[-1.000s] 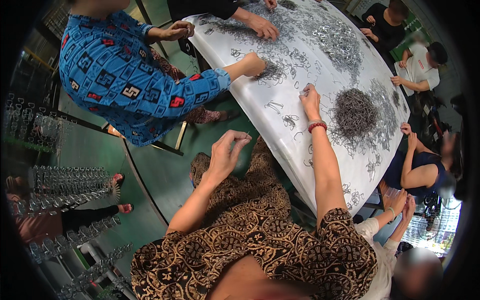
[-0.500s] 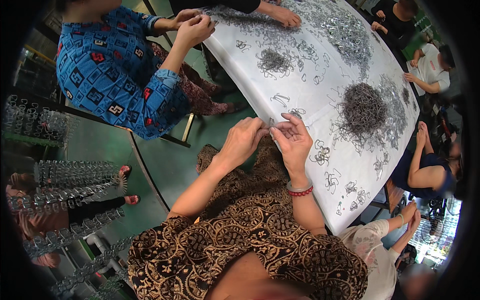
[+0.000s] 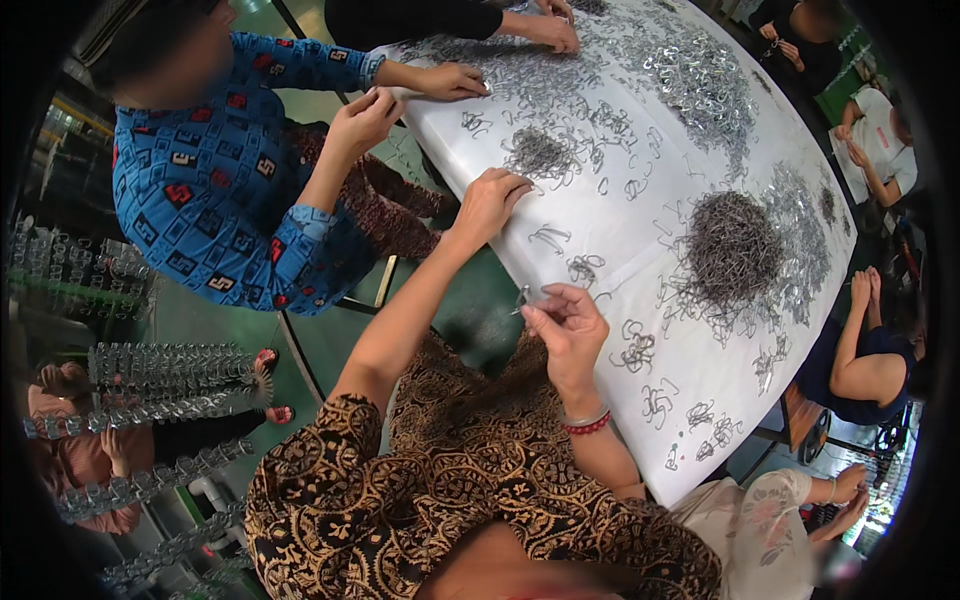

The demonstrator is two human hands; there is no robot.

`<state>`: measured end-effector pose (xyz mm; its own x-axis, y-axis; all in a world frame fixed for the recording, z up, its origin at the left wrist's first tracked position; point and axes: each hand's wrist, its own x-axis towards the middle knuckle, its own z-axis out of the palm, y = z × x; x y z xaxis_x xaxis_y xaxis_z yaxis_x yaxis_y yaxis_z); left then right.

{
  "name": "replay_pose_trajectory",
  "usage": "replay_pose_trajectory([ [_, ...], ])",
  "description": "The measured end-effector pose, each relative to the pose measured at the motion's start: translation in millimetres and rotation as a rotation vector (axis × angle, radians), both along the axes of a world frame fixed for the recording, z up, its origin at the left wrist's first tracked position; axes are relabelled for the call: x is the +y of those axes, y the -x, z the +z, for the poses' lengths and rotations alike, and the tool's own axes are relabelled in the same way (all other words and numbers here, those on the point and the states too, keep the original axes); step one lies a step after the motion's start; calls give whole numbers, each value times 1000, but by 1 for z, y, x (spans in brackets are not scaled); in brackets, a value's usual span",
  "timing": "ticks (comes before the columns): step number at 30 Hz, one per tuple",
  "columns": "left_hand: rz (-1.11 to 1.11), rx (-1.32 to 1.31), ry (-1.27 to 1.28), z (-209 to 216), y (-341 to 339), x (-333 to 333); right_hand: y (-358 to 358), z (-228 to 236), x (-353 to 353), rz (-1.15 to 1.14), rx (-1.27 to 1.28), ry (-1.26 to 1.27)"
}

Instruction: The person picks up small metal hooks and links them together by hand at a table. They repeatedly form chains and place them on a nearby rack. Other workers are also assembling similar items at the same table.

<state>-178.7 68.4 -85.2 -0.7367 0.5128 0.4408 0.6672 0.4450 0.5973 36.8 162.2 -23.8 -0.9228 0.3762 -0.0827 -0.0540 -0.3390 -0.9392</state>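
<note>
My left hand [image 3: 488, 207] is stretched over the near-left edge of the white-covered table [image 3: 590, 245]. Its fingers are pressed together just short of a small heap of dark wire hooks [image 3: 540, 153]; what they hold, if anything, is too small to make out. Closer to me, my right hand [image 3: 572, 330] pinches a small shiny bent metal piece [image 3: 523, 297] between thumb and fingertips, beside the table edge. A few loose wire pieces [image 3: 549, 236] and a little cluster of hooks [image 3: 583, 267] lie between the two hands.
A big dark heap of hooks [image 3: 735, 247] and a brighter metal pile [image 3: 700, 85] cover the table's right and far parts. A person in a blue patterned shirt [image 3: 210, 190] works close on my left. Racks of hanging metal parts [image 3: 165, 372] stand at left.
My hands, together before, have parted. The left moved forward over the table towards the small heap; the right drew slightly back with the metal piece. The neighbour's one hand reached onto the table.
</note>
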Motion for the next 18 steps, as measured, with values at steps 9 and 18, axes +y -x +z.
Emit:
replay_pose_trajectory([
  [9,-1,118,364,-30,30,34,-4,6,1,-45,-48,-13],
  [18,83,-398,-337,56,-71,-21,-10,8,-16,-63,4,-57],
])
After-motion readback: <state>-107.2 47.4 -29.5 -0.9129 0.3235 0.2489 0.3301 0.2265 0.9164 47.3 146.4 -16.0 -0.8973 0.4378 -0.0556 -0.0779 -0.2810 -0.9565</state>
